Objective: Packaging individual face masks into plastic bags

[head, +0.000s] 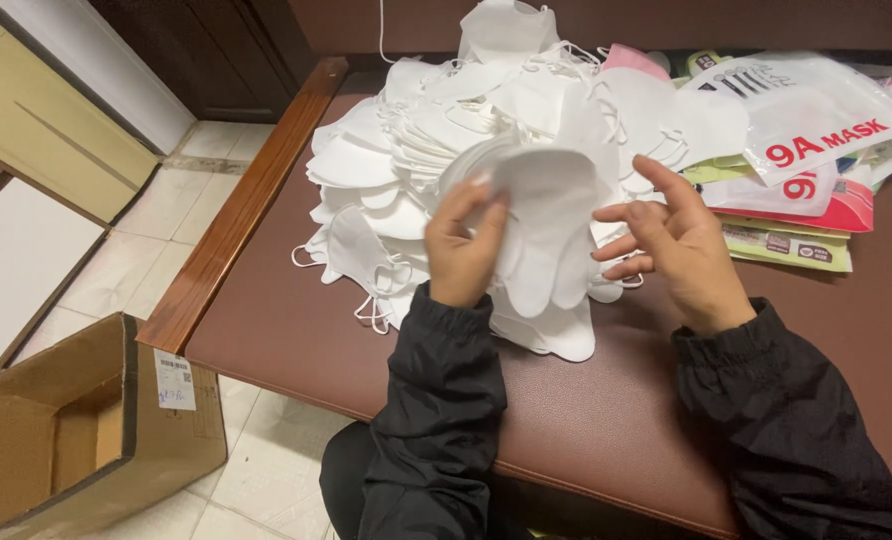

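At frame centre, fanned white masks (541, 215) gripped by left hand (463, 243); right hand (678, 243) spread open, touching nothing; mask pile (406, 150) heaped behind on worktop (296, 330).

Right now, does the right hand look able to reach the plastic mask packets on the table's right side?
Probably yes: the right hand hovers open just left of the plastic packets, with nothing between them.

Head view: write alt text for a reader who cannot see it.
A person's left hand holds a fanned stack of white face masks above a brown table, while the open right hand hovers beside it. A large heap of white masks lies behind, with plastic packets to the right and an open cardboard box on the tiled floor.
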